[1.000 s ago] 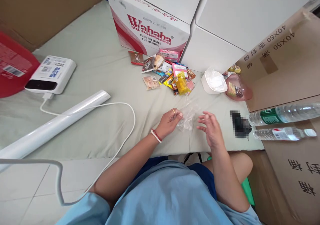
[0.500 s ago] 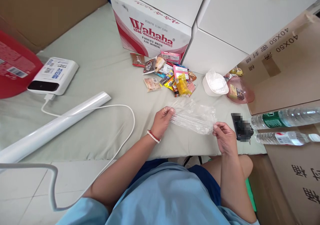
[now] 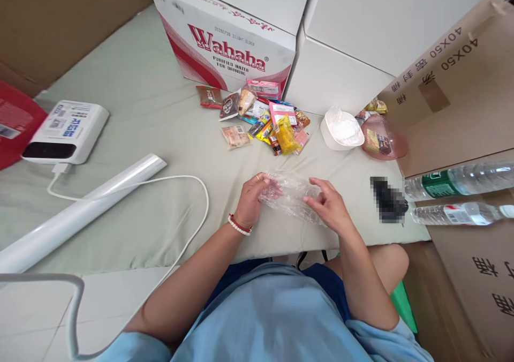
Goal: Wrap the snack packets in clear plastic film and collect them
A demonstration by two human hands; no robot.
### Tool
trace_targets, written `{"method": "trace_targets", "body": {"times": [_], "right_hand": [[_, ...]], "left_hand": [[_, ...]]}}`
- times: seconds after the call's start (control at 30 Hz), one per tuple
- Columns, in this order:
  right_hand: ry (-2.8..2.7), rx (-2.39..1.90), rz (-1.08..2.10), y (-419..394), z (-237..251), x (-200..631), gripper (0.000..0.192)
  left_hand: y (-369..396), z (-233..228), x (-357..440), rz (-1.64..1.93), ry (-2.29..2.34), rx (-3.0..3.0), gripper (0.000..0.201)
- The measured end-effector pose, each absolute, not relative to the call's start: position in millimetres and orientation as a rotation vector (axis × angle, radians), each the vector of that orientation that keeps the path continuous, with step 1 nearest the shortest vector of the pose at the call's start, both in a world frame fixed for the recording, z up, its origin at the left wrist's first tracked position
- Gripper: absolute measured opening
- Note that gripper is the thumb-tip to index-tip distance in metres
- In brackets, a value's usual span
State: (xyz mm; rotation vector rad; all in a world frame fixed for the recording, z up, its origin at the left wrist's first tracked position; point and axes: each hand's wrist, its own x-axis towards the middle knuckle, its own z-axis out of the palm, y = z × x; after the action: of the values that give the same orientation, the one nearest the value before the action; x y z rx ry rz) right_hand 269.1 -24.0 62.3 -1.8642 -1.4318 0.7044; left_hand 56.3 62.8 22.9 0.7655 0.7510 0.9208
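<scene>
A crumpled clear plastic bag (image 3: 293, 196) is held between both hands just above the grey-green cloth surface (image 3: 152, 115). My left hand (image 3: 254, 198), with a ring and a red-and-white bead bracelet, grips the bag's left end. My right hand (image 3: 327, 209) holds its right side, fingers curled over the plastic. A pile of small snack packets (image 3: 265, 121) lies beyond the hands, in front of a red and white Wahaha carton (image 3: 225, 46).
A white bowl (image 3: 341, 129) and a pink bowl (image 3: 383, 137) sit at the right. Two water bottles (image 3: 458, 196) lie on cardboard boxes at the far right. A white tube (image 3: 80, 212), a white device (image 3: 66, 132) and its cable (image 3: 193, 190) lie left.
The bag was bunched in my left hand, then stretched wide between both hands, and now my hands have come together, gathering it. The view shifted slightly.
</scene>
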Motion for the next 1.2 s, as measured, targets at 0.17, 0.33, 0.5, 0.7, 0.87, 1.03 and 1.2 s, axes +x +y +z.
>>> {"method": "trace_targets", "body": {"times": [0.17,0.33,0.5,0.7,0.87,1.03,1.2], "right_hand": [[-1.729,-1.759,0.653,-4.8,60.1,262.1,0.016],[-1.922,-1.601,0.332,-25.6,76.1,262.8,0.025],[-1.898,-1.603,0.157,-60.5,66.2,273.5,0.029],[-1.723,-1.671,0.209,-93.5,46.7,281.4,0.027],[-1.769,-1.613,0.217,-84.2,52.4,272.4,0.028],[-1.745,-1.605,0.302,-77.6,56.7,273.1,0.024],[-1.546,-1.608,0.403,-87.0,50.1,289.4,0.018]], "left_hand": [[70.5,26.0,52.4,0.732,0.762,0.680,0.083],[73.3,25.5,49.4,0.601,0.772,0.766,0.069],[70.1,19.8,51.1,0.674,0.790,0.892,0.045],[66.4,27.5,54.3,0.657,0.817,0.934,0.050],[43.1,44.6,70.0,0.465,0.742,1.414,0.060],[39.3,47.1,62.6,0.427,0.672,1.500,0.034],[52.1,42.0,20.6,0.552,0.913,1.350,0.041]]}}
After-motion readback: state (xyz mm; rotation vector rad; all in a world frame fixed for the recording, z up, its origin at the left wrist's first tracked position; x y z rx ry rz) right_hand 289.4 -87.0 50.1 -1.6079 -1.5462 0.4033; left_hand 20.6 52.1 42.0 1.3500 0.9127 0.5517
